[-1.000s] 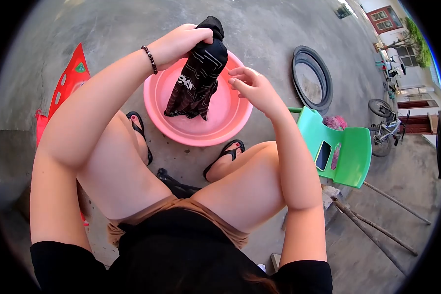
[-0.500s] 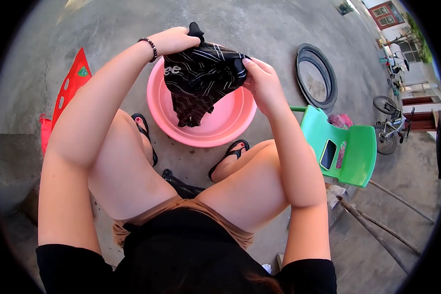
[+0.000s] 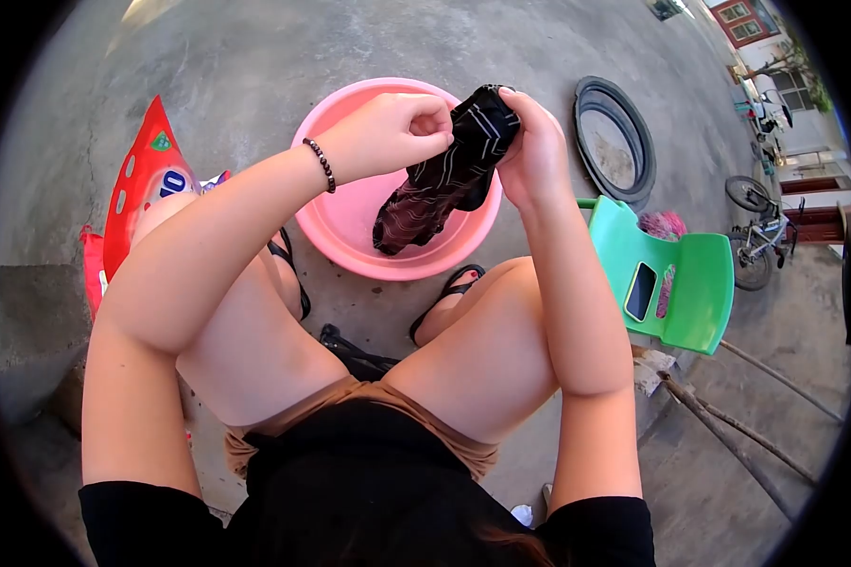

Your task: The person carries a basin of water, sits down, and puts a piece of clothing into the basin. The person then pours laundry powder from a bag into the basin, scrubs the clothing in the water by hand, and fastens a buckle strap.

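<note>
A black cloth (image 3: 435, 184) with thin pale lines hangs bunched over the pink basin (image 3: 336, 217). My right hand (image 3: 531, 146) grips its upper end, thumb on top. At the cloth's upper left edge, my left hand (image 3: 407, 132) has its fingers curled closed, with a dark beaded bracelet on the wrist. The fingertips touch or nearly touch the cloth; whether they pinch it is hard to make out. The cloth's lower end hangs inside the basin.
A green chair (image 3: 700, 293) at the right holds a phone (image 3: 640, 291). Behind it lie a black rubber ring (image 3: 586, 104) and a bicycle (image 3: 752, 236). Wooden sticks (image 3: 728, 444) lie at lower right. A red bag (image 3: 132, 180) stands at the left.
The cloth, spread between both hands half a second ago, now hangs narrow from my right hand. My left hand has moved right and down, and my right hand slightly right.
</note>
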The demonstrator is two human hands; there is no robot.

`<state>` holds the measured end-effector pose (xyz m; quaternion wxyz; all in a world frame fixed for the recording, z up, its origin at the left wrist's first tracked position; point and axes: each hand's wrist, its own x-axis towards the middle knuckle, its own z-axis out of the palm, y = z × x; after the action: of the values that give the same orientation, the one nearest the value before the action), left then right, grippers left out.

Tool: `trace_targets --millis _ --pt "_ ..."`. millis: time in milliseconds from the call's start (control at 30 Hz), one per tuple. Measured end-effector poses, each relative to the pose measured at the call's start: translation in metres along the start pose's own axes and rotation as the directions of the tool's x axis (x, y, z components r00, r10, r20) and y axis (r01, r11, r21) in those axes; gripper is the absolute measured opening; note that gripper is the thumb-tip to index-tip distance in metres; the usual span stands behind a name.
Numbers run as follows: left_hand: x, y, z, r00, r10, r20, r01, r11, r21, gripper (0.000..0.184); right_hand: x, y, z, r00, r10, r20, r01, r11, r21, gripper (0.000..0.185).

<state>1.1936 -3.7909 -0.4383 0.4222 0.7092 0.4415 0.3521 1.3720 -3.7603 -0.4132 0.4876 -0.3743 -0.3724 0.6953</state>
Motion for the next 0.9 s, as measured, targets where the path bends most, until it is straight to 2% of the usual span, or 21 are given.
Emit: trace_targets --millis 33,133,233,333,467,600,700,733,800,900 --pt "0.001 -0.003 0.000 1.000 0.003 0.010 -0.003 0.999 0.047 0.015 0.001 -0.001 -0.002 1.000 -0.002 0.000 0.002 1.000 0.023 0.011" --pt "0.002 -0.019 0.007 1.000 -0.005 -0.023 0.005 1.000 0.015 0.015 0.002 -0.003 -0.005 1.000 -0.018 -0.003 0.018 0.999 0.034 0.011" --pt "0.001 -0.003 0.007 0.953 -0.276 0.125 0.300 0.915 -0.270 0.015 0.000 -0.005 -0.003 1.000 -0.015 -0.007 0.016 0.999 0.029 0.013" --pt "-0.003 0.002 0.009 0.946 -0.299 0.129 0.305 0.952 -0.029 0.019 -0.001 -0.005 -0.002 1.000 -0.004 -0.009 0.005 0.999 0.050 0.014" --pt "0.003 0.005 0.010 0.899 -0.426 0.103 0.433 0.900 -0.054 0.023 0.001 -0.002 -0.005 1.000 -0.010 -0.002 0.010 0.999 0.047 0.015" --pt "0.002 0.002 0.008 0.937 -0.344 0.065 0.322 0.920 0.224 0.027 -0.002 -0.002 -0.002 1.000 -0.002 0.022 0.002 0.999 0.038 0.015" --pt "0.008 0.004 -0.004 0.948 -0.307 0.080 0.264 0.904 0.337 0.023 -0.002 -0.002 -0.003 0.999 0.001 0.051 -0.002 1.000 0.018 0.017" --pt "0.008 0.010 -0.010 0.934 -0.356 0.037 0.326 0.889 0.320 0.018 -0.001 -0.003 -0.003 0.998 0.011 0.061 -0.013 0.999 0.031 0.018" --pt "0.008 -0.002 -0.020 0.989 -0.148 -0.017 0.144 0.918 0.370 0.017 0.000 -0.008 -0.006 0.996 0.026 0.081 -0.031 0.998 0.059 0.020" --pt "0.007 0.000 -0.031 0.999 -0.032 -0.044 0.049 0.868 0.495 0.021 0.000 -0.014 -0.011 0.991 0.061 0.122 -0.058 0.998 -0.024 0.027"
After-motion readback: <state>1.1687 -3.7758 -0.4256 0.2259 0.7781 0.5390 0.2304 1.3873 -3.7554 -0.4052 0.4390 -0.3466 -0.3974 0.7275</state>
